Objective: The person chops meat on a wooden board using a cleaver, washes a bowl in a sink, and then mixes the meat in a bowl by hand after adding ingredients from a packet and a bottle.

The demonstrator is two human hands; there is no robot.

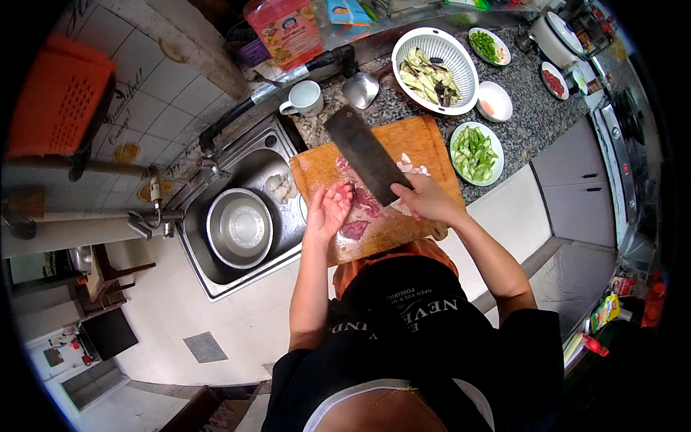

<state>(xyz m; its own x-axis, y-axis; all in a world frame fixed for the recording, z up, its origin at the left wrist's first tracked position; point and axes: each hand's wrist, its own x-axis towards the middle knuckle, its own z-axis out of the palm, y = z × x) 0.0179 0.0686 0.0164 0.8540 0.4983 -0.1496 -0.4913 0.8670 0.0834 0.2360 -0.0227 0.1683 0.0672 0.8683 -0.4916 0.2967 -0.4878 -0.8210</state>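
Note:
My right hand grips a dark, broad-bladed cleaver, its blade slanting to the far left over a wooden cutting board. Beside the blade, my left hand is turned palm up with its fingers loosely curled and apart; small bits may cling to the fingertips. Raw red meat lies on the board near the left hand, and more of it is partly hidden under the cleaver. Pale sliced pieces lie right of the blade, partly behind my right hand.
Left of the board, a metal sink holds a steel basin. A white mug and a ladle stand beyond. At the far right are a white colander of cut vegetables, a plate of sliced green peppers and a small bowl.

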